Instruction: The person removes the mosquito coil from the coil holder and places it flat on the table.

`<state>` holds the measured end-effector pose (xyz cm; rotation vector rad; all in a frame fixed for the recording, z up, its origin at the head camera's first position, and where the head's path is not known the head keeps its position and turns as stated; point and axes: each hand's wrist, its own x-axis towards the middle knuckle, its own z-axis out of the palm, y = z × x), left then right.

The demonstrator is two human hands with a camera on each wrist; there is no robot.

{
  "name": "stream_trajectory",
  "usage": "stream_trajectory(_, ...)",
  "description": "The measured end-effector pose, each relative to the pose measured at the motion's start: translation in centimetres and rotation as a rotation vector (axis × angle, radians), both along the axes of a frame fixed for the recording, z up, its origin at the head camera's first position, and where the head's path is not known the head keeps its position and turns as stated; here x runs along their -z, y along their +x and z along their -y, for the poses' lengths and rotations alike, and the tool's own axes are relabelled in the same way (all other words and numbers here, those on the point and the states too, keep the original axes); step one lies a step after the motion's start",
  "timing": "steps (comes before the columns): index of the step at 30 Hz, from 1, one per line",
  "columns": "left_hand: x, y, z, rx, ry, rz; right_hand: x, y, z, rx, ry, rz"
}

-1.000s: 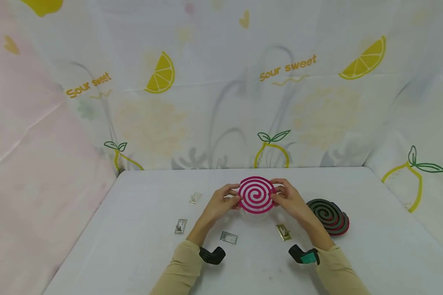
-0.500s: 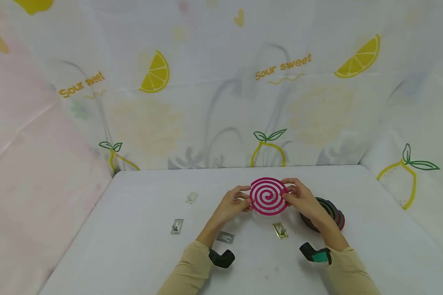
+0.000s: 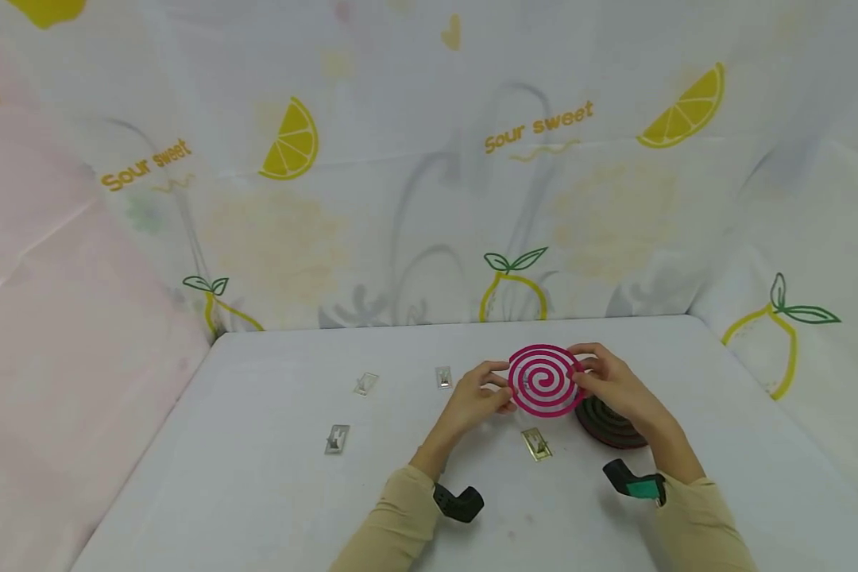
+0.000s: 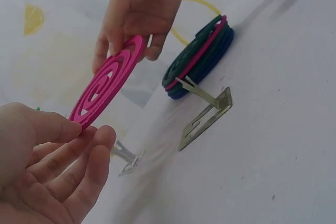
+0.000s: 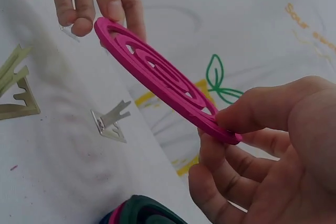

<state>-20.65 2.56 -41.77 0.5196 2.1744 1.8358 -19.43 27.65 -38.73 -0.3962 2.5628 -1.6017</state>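
A pink mosquito coil [image 3: 544, 384] is held up above the white table. Its left edge is pinched between thumb and fingers of my left hand [image 3: 476, 397]. On the opposite edge, my right hand [image 3: 617, 384] pinches it too. In the left wrist view the coil [image 4: 107, 83] is tilted, off the table. Beneath and behind my right hand lies a stack of dark green, pink and blue coils [image 4: 197, 59], partly covered in the head view. A gold metal coil stand [image 3: 536, 445] with its prong raised lies below the held coil.
Silvery metal stands lie to the left: one nearer [image 3: 337, 439], one farther back [image 3: 365, 384], and another stand [image 3: 443, 377] near my left hand. A printed cloth backdrop [image 3: 400, 199] rises behind the table's far edge [image 3: 372, 327].
Both hands have carried the pink coil to the right, toward the stack. A stand at the back has come into view, while the one near my left forearm is now covered. The head view has shifted slightly.
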Motion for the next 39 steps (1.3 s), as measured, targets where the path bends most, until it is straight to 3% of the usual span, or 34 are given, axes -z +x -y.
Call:
stream_trajectory(10,0.5,0.2,-2.8,-0.007,-0.009,0.006,-0.3,0.4,-2.3,0.014,0.077,0.062)
stream_trajectory(23,1.0,0.7,-6.2,-0.023,-0.042,0.017,-0.5,1.0,-4.4,0.070,0.224,-0.006)
stream_trajectory(34,1.6,1.0,-8.3,-0.087,0.018,0.046,-0.6,1.3,-5.6,0.113,0.304,0.006)
stream_trajectory(39,2.1,1.0,-9.2,-0.083,0.054,0.050,-0.5,1.4,-6.3,0.130,0.328,0.009)
